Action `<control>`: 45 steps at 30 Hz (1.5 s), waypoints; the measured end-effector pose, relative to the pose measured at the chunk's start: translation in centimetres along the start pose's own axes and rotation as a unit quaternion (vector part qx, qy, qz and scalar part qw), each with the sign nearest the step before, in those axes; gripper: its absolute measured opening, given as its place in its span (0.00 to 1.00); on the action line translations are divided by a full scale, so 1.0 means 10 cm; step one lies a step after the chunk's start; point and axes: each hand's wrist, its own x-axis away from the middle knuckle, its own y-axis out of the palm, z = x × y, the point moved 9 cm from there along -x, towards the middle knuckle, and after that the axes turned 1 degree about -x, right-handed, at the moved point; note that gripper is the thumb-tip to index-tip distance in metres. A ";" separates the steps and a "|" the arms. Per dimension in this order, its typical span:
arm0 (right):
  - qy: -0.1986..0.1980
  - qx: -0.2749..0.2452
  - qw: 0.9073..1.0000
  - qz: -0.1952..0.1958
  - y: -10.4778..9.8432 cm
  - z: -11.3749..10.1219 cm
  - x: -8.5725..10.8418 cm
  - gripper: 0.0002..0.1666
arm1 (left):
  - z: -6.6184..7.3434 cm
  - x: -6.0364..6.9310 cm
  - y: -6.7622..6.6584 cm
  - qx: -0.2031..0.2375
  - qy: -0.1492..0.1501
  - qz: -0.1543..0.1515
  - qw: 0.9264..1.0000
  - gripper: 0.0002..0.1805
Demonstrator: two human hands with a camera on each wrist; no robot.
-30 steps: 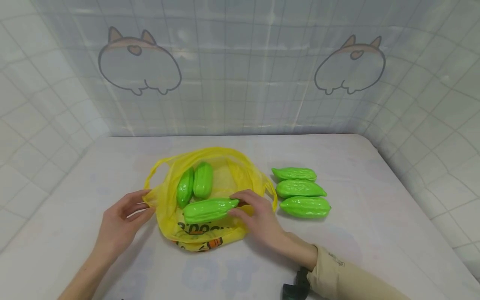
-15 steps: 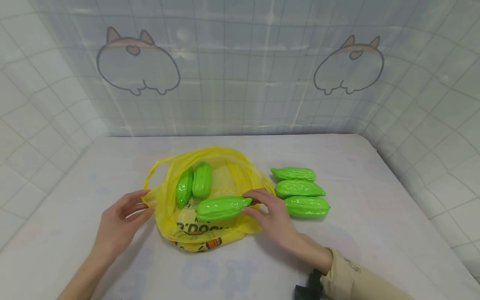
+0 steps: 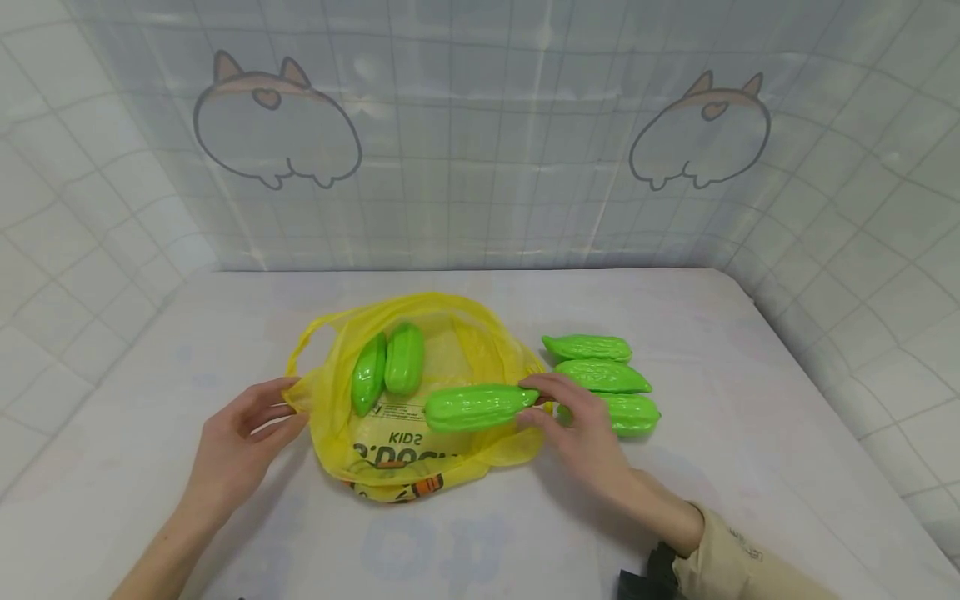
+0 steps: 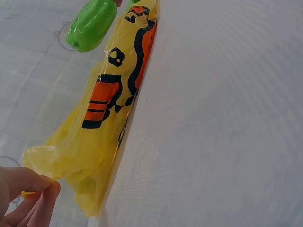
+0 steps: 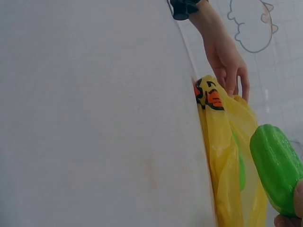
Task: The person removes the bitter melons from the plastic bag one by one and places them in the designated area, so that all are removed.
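My left hand (image 3: 243, 437) pinches the left edge of a yellow plastic bag (image 3: 330, 433), whose mouth gapes upward; the left wrist view shows finger and thumb on the thin film. With my right hand (image 3: 585, 433) I grip a glossy green bitter melon (image 3: 476, 407) by its pointed end. It hangs above the right part of the bag's mouth, and in the right wrist view the melon (image 5: 277, 165) stands apart from the bag. Inside the bag at the left lie two more bitter melons, one (image 3: 406, 358) beside the other (image 3: 368, 375).
Right of the bag, three bitter melons lie in a stacked row: a far one (image 3: 588, 347), a middle one (image 3: 607, 377) and a near one (image 3: 633, 414), partly behind my right hand. The white table (image 3: 450, 542) meets a tiled-pattern curtain (image 3: 480, 167) at the back.
My right hand has moved right, carrying the bitter melon from the bag's middle toward its right rim. My left hand stays at the bag's left edge.
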 end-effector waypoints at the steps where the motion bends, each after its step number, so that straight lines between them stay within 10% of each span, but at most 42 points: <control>1: 0.003 0.002 1.000 0.001 -0.03 0.01 0.01 0.23 | 0.00 0.00 0.00 0.001 -0.002 -0.001 1.000 0.28; 35: -0.057 0.003 0.994 0.095 -1.09 0.26 0.11 0.32 | 0.05 0.00 -0.02 0.007 0.012 0.003 1.000 0.28; 45: -0.005 0.051 0.990 0.131 -1.45 0.51 0.18 0.28 | 0.05 0.02 -0.02 0.021 0.011 -0.002 1.000 0.28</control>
